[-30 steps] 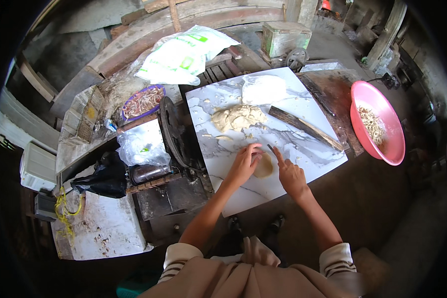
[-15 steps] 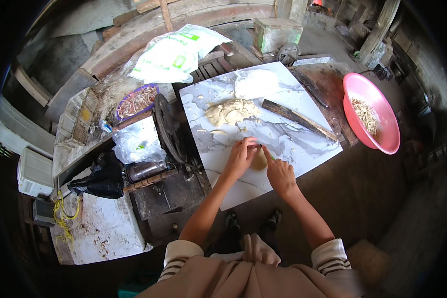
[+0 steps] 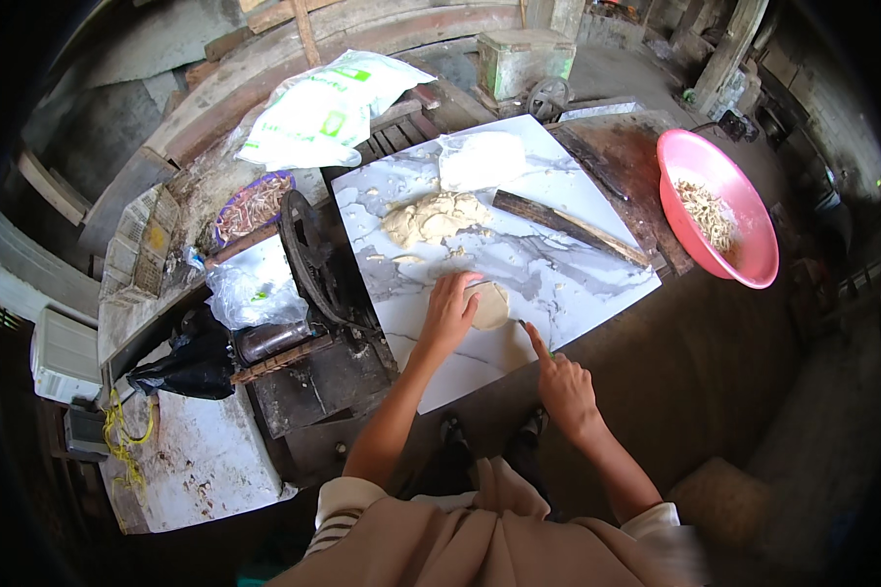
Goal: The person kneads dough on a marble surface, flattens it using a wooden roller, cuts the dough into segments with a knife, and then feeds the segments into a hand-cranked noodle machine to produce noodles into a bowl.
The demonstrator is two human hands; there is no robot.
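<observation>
And there was the left hand [image 3: 448,311], fingers loosely spread and curved, its thumb and forefinger right at the edge of a flat dough round [image 3: 494,308], on the nine-o'clock side. Over at four to five o'clock, the right hand [image 3: 568,391] was closed around a slim knife [image 3: 522,323], forefinger stretched along it, the dark tip just beside the round but apart from it, as far as one could tell!

So one piece looked flattened, roughly circular, lying whole on the marble-patterned board [image 3: 558,295]. Whether its rim was fully trimmed, the view was too small to say. The bulk seemed unworked: the big dough lump [image 3: 436,217] sat rough and unshaped at eleven o'clock, small dough scraps [image 3: 408,259] near it. A judgement, then: early going, most of the dough left to shape.

Farther out, a wooden bar [image 3: 570,228] lay between one and two, a white plastic bag [image 3: 482,161] at twelve, and at two, beyond the board, a pink basin [image 3: 673,161] held pale strips.
</observation>
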